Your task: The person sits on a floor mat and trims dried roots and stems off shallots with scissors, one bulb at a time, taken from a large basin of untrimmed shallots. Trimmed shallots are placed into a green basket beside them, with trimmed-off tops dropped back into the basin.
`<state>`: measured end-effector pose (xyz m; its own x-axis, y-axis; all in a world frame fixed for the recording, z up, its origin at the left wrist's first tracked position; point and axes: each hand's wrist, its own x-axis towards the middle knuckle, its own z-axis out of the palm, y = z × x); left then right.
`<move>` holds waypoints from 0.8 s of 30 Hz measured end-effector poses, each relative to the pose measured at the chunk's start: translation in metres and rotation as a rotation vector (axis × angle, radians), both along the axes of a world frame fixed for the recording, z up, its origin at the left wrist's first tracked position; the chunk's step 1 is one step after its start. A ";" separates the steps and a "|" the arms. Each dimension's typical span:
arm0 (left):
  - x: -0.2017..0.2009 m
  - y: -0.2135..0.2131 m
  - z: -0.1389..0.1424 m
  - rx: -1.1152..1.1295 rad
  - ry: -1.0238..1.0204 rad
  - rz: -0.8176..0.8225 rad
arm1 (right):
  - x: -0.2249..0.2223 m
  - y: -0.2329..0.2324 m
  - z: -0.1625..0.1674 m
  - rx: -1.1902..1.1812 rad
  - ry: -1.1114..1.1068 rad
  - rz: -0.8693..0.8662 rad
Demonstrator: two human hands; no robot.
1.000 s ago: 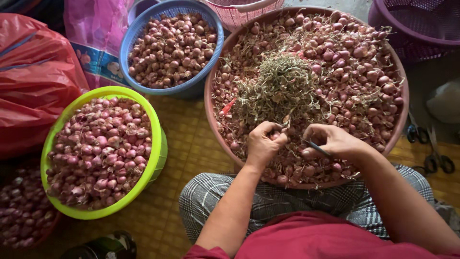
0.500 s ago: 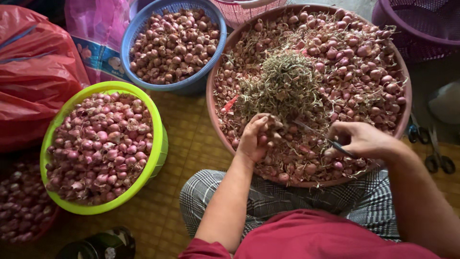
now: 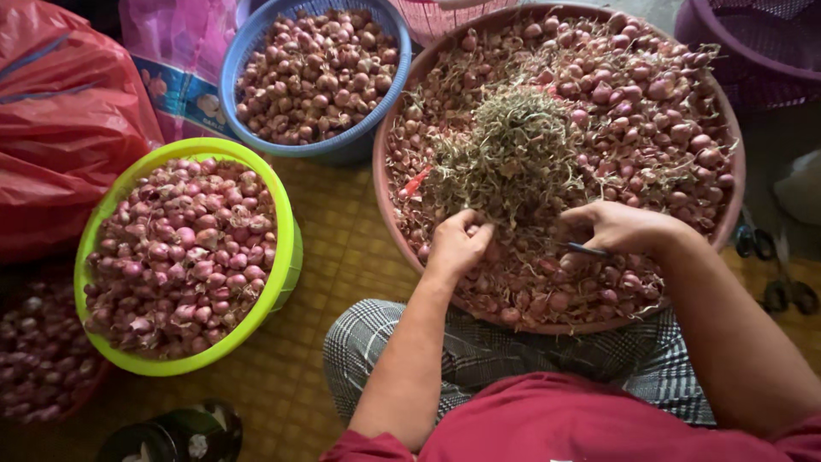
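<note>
Big brown basin – still heaped w/ untrimmed shallots, roots and dry tops on; a mound of cut stalks and roots sat in the middle.

Left hand – fingers curled down among the bulbs at the basin's near edge, closed round one or two shallots as far as could be told; exact grip hidden by the knuckles.

Right hand – shut on a small dark-handled knife, blade end hidden, resting on the pile just beside the left.

Green basin, left of the knees – near full of cleaned shallots. Blue basket behind it – also well filled. Another lot, lower left corner, partly out of view.

Judgement: a good share was done – two containers full – but the brown basin held the largest lot, approx. half or more left.

Also: red plastic sack, pink printed bag, purple basket, woven mat.
</note>
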<state>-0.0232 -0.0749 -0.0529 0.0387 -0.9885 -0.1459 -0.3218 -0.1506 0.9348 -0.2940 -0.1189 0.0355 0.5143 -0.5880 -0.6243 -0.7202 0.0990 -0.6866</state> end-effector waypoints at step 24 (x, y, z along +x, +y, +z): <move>0.009 0.029 0.014 0.478 0.706 -0.001 | -0.021 0.044 0.000 0.031 -0.014 -0.024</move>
